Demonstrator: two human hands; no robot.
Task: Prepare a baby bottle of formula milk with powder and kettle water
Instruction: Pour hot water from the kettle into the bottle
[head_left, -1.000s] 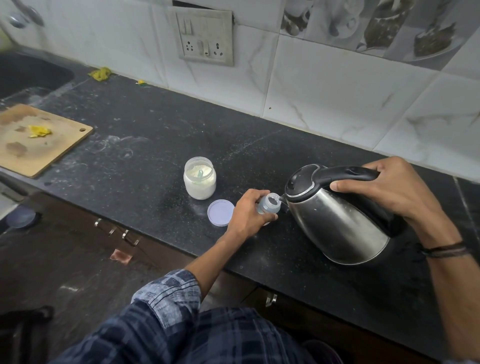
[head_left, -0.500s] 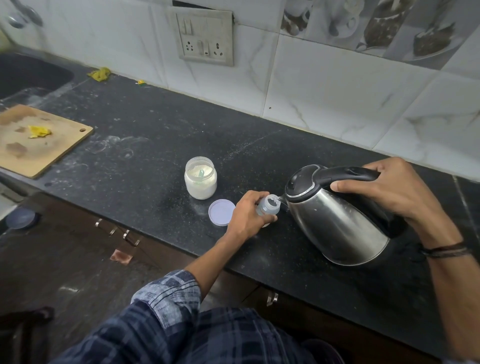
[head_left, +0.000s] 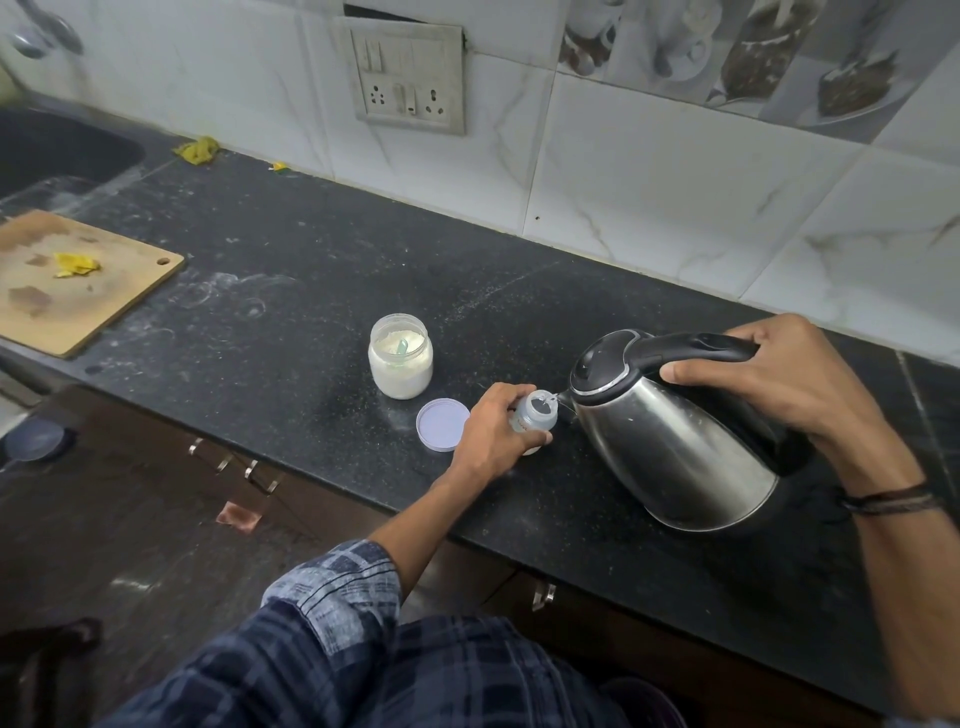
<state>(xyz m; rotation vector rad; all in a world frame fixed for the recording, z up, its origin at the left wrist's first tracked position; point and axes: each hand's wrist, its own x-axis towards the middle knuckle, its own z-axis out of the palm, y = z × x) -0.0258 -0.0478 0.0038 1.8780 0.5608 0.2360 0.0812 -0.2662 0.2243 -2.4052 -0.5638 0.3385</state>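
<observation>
A small clear baby bottle (head_left: 536, 412) stands on the black counter (head_left: 291, 312), and my left hand (head_left: 496, 427) grips it from the left. My right hand (head_left: 779, 374) holds the black handle of a steel kettle (head_left: 670, 441), which is tilted left with its spout at the bottle's open mouth. A thin stream of water runs from the spout into the bottle. To the left stands an open jar of white powder (head_left: 400, 356) with a scoop inside. Its pale round lid (head_left: 443, 423) lies flat beside my left hand.
A wooden cutting board (head_left: 78, 291) with a yellow scrap lies at the far left, beside a dark sink (head_left: 57, 150). A wall socket panel (head_left: 408, 78) sits on the tiled backsplash. The counter's front edge runs just below my left wrist, with drawer handles underneath.
Almost nothing has moved. The kettle stays tilted at the bottle and both hands keep their hold.
</observation>
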